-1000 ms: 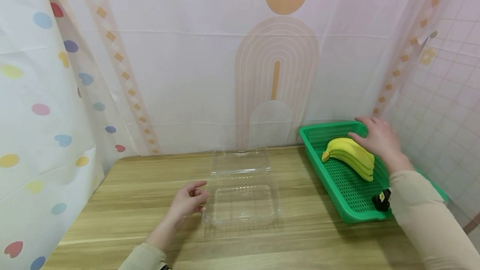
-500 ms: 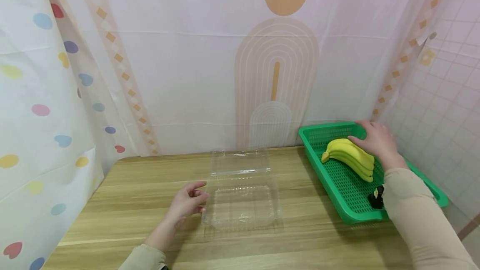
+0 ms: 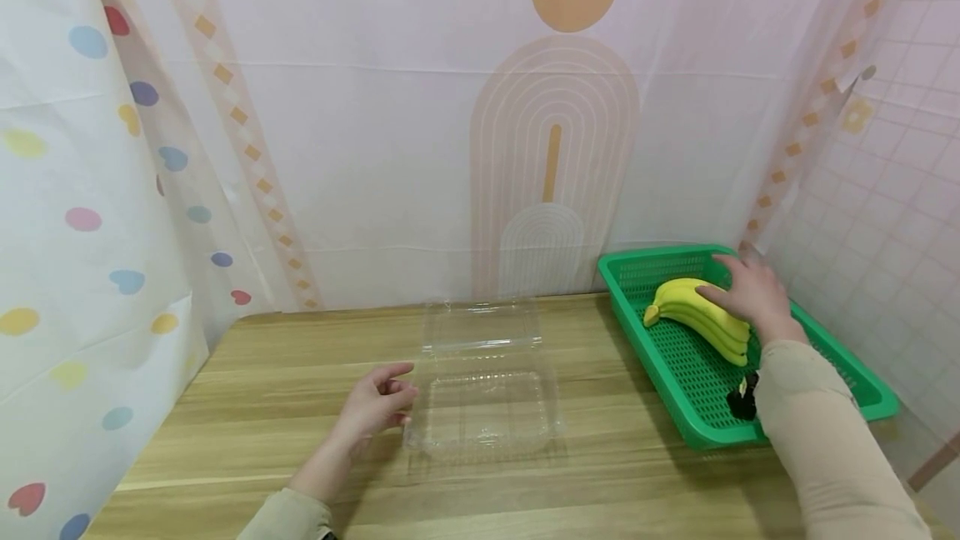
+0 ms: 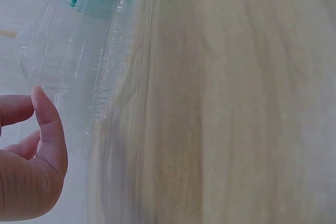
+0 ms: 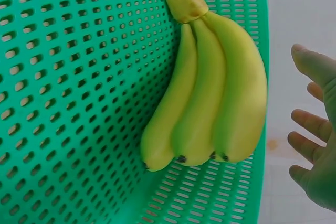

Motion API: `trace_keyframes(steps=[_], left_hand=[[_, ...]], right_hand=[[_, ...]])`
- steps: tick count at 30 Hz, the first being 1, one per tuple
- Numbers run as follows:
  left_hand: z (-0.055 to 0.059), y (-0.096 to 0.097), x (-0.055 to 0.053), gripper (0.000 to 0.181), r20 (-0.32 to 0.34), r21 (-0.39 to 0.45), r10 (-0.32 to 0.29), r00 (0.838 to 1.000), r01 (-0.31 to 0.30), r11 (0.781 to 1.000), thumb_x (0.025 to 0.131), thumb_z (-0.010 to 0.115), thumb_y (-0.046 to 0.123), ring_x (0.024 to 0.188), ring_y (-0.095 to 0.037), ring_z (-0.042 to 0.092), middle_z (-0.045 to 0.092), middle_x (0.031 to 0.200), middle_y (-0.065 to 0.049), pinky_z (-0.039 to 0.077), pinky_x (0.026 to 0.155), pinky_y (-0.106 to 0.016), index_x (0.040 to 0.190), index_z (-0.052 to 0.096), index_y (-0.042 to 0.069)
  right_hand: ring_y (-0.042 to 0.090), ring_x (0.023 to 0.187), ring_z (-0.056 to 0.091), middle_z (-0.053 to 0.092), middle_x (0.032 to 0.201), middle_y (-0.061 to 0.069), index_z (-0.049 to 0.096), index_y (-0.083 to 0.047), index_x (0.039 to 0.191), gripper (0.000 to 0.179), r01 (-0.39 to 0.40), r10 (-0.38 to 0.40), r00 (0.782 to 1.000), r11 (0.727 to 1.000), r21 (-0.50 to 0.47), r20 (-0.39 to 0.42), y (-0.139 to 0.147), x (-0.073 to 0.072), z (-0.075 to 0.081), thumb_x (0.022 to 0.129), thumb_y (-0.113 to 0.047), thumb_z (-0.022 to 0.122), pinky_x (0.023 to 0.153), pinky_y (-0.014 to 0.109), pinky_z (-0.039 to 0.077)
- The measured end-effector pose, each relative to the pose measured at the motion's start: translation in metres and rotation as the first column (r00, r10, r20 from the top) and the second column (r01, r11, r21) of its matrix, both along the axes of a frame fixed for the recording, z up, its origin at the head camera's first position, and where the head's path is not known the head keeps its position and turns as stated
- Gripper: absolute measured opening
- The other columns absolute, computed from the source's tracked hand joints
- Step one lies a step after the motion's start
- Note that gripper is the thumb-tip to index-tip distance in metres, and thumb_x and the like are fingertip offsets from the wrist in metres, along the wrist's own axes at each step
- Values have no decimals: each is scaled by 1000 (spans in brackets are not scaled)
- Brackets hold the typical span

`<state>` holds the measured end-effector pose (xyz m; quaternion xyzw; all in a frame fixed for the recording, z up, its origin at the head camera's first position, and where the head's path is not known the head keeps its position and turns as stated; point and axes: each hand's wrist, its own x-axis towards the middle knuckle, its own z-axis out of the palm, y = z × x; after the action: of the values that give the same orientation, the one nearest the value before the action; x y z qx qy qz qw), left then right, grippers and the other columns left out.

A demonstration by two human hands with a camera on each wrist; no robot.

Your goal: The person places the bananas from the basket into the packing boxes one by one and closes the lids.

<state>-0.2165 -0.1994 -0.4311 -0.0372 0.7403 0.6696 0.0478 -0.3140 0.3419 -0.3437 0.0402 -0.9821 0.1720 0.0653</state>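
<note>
A clear plastic clamshell container (image 3: 487, 407) stands with its lid raised on the wooden table. My left hand (image 3: 375, 402) is at its left side, fingers loosely bent; in the left wrist view the fingertips (image 4: 38, 92) come up to the container's edge, and whether they touch it is hard to tell. On the right, a bunch of yellow bananas (image 3: 693, 311) lies in a green perforated basket (image 3: 660, 382). Over the basket's far right part, my right hand (image 3: 753, 294) hovers with spread fingers, apart from the bananas (image 5: 210, 93) in the right wrist view.
A patterned curtain (image 3: 375, 148) hangs behind the wooden table (image 3: 262, 407), and a dotted one (image 3: 97, 232) at the left. A small black object (image 3: 742, 398) shows against the right wrist, over the basket. The basket's right rim (image 3: 847, 361) lies near the grid-patterned sheet.
My right hand has shifted slightly left and down toward the bananas, its sleeve uncovering more of the basket's right rim. The left hand, container and bananas look unmoved.
</note>
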Motion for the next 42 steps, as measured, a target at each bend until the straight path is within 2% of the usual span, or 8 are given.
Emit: trace_keyframes(steps=[4,14,24,33,42], left_hand=[[-1,0,-1,50,-1,-1,3,1000,-3,1000,92,63,-6,75,-15,54,54,92,-7,53,57,-23,139,46,-11],[0,-1,0,49,-1,-2,4,1000,-4,1000,92,62,-7,76,-16,54,55,93,-8,53,57,-23,139,46,-11],[0,-1,1,50,-1,3,1,1000,-1,1000,92,62,-7,76,-16,54,54,93,-8,53,57,-23,139,46,-11],[-1,-1,0,49,-1,3,2,1000,-2,1000,93,61,-6,74,-15,55,55,92,-7,53,57,-23,139,46,-11],[-1,-3,2,49,-3,-1,-2,1000,2,1000,93,61,-6,74,-15,55,54,92,-7,53,57,-23,139,45,-11]], right_hand=[[64,124,28,26,144,42,29,2,151,84,9,-9,1000,1000,-5,16,2,0,-5,95,-54,57,93,76,32],[63,122,31,29,142,42,29,3,150,86,25,-25,999,1000,10,26,5,-3,-13,93,-54,60,91,75,35],[65,124,26,23,145,43,21,4,153,95,6,-7,999,999,45,35,5,-5,-20,92,-58,59,94,77,31],[67,127,18,14,147,44,12,5,155,101,-46,39,993,998,54,109,1,-5,-23,91,-55,63,98,79,24],[67,130,13,12,148,43,13,3,155,99,-99,90,981,994,45,172,-5,-9,-27,90,-49,66,98,80,22]])
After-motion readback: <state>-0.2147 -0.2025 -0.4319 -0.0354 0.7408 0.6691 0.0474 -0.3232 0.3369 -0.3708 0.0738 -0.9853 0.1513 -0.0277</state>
